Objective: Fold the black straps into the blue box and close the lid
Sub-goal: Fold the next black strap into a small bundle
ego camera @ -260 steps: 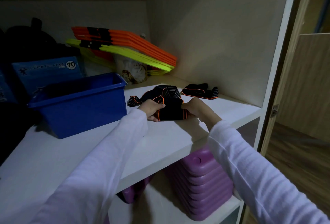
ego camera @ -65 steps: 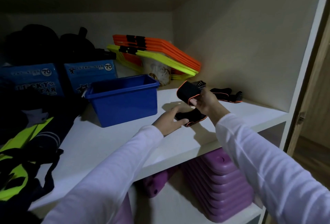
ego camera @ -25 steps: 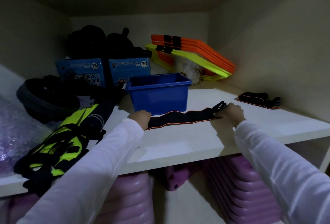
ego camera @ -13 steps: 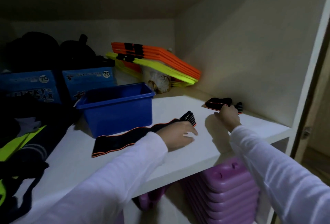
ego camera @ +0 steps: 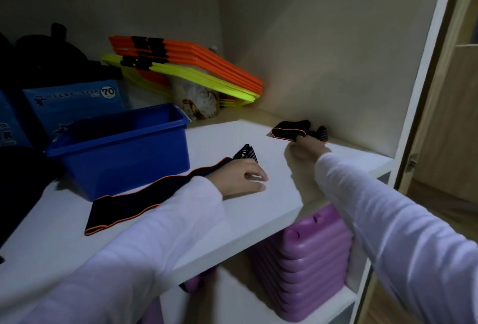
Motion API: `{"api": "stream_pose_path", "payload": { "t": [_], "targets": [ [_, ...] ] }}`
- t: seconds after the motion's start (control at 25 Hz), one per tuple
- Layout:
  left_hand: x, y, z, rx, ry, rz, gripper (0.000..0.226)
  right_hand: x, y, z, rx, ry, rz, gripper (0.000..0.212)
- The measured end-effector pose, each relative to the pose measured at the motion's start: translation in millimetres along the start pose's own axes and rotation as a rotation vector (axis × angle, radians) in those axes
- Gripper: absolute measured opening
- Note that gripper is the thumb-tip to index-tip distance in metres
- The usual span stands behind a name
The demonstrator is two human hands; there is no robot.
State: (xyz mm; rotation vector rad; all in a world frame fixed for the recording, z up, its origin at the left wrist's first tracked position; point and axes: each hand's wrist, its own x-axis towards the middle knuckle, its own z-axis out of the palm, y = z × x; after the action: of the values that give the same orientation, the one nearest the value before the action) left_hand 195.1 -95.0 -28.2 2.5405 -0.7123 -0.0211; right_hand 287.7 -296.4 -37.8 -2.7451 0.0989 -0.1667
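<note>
The right hand (ego camera: 306, 146) has left the flattened strap (ego camera: 144, 194), lying just right of the open blue box (ego camera: 121, 142), and now pinches the second strap (ego camera: 292, 129) farther right, while the left hand (ego camera: 240, 177) rests loosely spread, so folding resumes.

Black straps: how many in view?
2. One long strap lies flat on the shelf before the blue box, under the left hand. One bunched strap at the right wall, at the right hand. The box interior is hidden.
</note>
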Motion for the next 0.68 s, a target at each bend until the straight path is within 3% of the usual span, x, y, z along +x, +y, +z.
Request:
{"api": "stream_pose_path", "payload": {
  "t": [0.2, 0.44, 0.68],
  "targets": [
    [4, -6, -3, -0.027, -0.075, -0.056, 0.031, -6, -7, -8, -0.040, 0.098, 0.029, 0.043],
    [1, 0, 0, 0.007, -0.056, -0.049, 0.033, -29, -16, -17, -0.104, 0.274, 0.069, 0.044],
    [-17, 6, 8, -0.043, -0.030, -0.060, 0.038, -62, -21, -19, -0.296, 0.163, 0.089, 0.034]
  ]
}}
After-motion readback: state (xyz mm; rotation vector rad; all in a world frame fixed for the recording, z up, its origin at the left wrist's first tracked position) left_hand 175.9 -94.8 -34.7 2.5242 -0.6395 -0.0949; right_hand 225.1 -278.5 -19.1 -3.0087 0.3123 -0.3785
